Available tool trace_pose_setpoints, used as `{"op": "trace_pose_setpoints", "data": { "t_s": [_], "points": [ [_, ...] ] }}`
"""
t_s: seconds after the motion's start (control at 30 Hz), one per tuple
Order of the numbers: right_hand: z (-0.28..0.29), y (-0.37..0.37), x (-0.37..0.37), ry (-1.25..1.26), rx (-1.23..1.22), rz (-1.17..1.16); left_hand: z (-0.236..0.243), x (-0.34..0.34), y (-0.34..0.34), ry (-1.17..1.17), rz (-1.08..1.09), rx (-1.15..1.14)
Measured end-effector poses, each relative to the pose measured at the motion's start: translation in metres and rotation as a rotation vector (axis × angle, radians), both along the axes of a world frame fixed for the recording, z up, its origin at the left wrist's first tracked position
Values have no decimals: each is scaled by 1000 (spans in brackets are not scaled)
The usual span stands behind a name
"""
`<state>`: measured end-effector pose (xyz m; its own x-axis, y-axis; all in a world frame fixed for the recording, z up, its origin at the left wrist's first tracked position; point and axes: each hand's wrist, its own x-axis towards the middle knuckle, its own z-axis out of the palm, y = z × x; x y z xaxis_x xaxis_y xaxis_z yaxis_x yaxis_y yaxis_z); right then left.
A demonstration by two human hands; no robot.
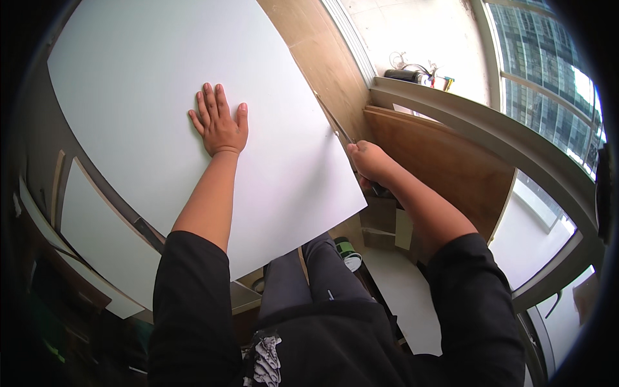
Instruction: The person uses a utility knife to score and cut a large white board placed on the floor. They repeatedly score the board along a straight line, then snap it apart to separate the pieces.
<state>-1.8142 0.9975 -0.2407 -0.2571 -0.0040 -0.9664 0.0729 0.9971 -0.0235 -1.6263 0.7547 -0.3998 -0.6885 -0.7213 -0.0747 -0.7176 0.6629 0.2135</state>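
My left hand [223, 131] lies flat on a large white board [138, 84], its fingers spread. Against the board's right edge, my right hand [372, 162] is closed round a long thin metal tool [340, 126]. The tool's narrow shaft slants up and left from my fist along that edge, and a dark end shows below the fist. Whether it is a saw or a file I cannot make out. A small white bit [336, 133] sits at the edge beside the tool.
Brown wood panels [445, 161] lean under the window frame [477, 126] on the right. Beside my legs stands a green and black can [347, 251]. More white panels [97, 232] are at the left. A black cylinder with cables [403, 76] lies on the sill.
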Motion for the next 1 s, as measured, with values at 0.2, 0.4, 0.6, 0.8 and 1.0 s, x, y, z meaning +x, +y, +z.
{"op": "trace_pose_setpoints", "data": {
  "t_s": [0.2, 0.4, 0.6, 0.8, 1.0],
  "points": [
    [47, 9, 18, -38, 19, 24, 0, 0, 0, 13, -1, -24],
    [4, 16, 17, -41, 40, 74, 0, -5, 3, 21, -12, -24],
    [37, 18, 16, -51, 48, 88, 2, 0, -1, 2, -10, -38],
    [-17, 30, 25, -13, 53, 87, 1, -6, 2, 18, -17, -28],
    [27, 38, 26, -25, 24, 86, 0, 0, 0, 1, -19, -61]
  ]
}}
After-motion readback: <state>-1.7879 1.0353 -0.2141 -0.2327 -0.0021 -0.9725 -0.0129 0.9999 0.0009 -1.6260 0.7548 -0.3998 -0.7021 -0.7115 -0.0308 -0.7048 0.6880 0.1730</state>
